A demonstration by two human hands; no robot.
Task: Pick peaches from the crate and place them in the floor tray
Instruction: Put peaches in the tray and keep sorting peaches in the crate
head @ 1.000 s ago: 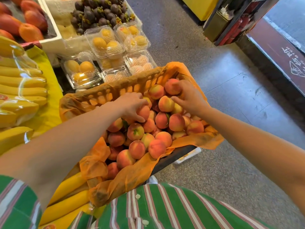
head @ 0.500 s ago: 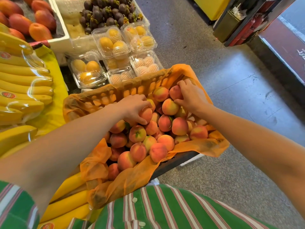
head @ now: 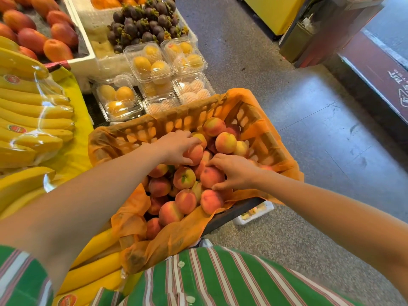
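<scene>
An orange-lined plastic crate (head: 167, 122) in front of me holds several red-yellow peaches. My left hand (head: 176, 146) is curled over one peach (head: 195, 153) near the crate's middle and grips it. My right hand (head: 236, 171) closes around another peach (head: 210, 176) slightly nearer to me, thumb under it and fingers over its top. Both peaches still rest among the pile. No floor tray shows clearly; a small white tray (head: 254, 213) peeks out under the crate's right side.
Bagged bananas (head: 33, 120) lie on yellow cloth at the left. Clear clamshells of yellow fruit (head: 152, 62) sit beyond the crate, with mangosteens (head: 143, 25) and mangoes (head: 50, 38) in white boxes behind. Grey floor (head: 309, 133) stretches to the right toward a dark counter.
My right hand has come back from the crate's far side to a peach nearer the middle and closed on it. My left hand stays on its peach.
</scene>
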